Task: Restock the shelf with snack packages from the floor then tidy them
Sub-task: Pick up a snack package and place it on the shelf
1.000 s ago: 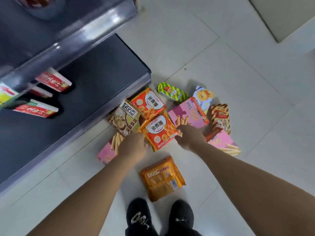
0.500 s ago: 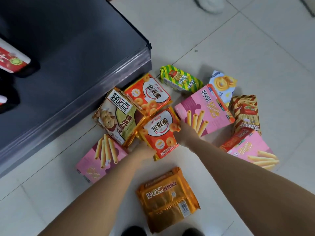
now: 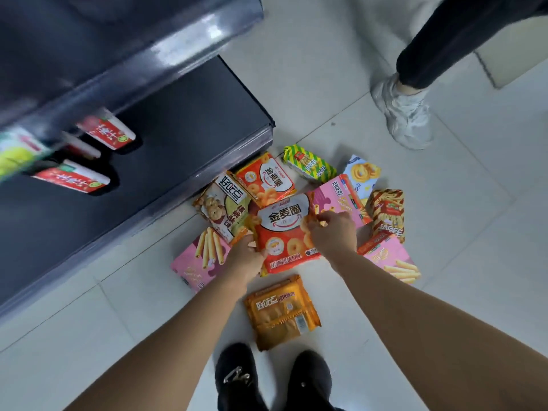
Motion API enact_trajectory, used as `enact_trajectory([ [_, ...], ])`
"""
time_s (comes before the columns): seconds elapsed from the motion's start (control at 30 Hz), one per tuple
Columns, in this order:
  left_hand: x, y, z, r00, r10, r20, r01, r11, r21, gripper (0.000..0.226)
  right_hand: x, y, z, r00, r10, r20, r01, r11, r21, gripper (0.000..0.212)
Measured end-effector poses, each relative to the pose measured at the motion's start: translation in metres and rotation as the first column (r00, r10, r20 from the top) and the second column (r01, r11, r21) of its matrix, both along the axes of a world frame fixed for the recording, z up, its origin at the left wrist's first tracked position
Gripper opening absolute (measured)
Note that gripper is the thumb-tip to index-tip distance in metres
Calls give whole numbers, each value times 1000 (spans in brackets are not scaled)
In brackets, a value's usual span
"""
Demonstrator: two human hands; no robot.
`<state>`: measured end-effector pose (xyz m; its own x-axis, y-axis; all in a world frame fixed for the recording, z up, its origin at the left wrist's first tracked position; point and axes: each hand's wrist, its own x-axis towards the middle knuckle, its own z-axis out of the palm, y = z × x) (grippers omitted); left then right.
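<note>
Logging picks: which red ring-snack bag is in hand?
The front bag, between left hand and right hand; the rear bag lies by the shelf.

The left hand (image 3: 246, 258) and right hand (image 3: 333, 237) grip opposite edges of a red snack bag (image 3: 281, 232), which overlaps other packets on the tiled floor (image 3: 444, 232) beside the dark shelf (image 3: 178, 137). An orange packet (image 3: 281, 312) lies near black shoes (image 3: 237, 378).

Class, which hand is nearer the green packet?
Right. The right hand grips the right edge of the red bag, below the green packet; the left hand grips its lower left, farther.
</note>
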<state>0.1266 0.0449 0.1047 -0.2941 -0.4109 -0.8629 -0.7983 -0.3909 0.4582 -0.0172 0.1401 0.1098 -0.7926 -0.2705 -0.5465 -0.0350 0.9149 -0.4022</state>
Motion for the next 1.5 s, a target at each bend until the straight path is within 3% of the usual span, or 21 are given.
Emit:
enact_trajectory([
  [0.07,9,-3,40,999,45,-15,-45,998,-40,21,7,0,44,999,-27,29,29,997,-74,27],
  [0.27,38,-17,185,998,56,10,-50,953,-299,25,36,-18,177,996,-8,92,30,970,-243,20],
  [0.53,105,-26,318,923,362,-128,-384,866,-321,23,86,-52,314,979,161,123,-103,918,-383,20],
  [0.8,199,-13,408,742,641,-199,-656,630,-417,4,163,-79,422,884,462,72,-377,795,-476,21],
  [1.0,282,10,483,575,775,-261,-771,408,-488,16,247,-95,485,759,647,-73,-578,619,-531,20],
  [1.23,393,41,553,359,859,-366,-861,153,-485,26,365,-105,549,617,780,-105,-646,425,-634,18],
  [1.5,527,77,633,172,849,-499,-843,-135,-521,27,521,-111,616,485,866,-120,-646,262,-717,23],
])
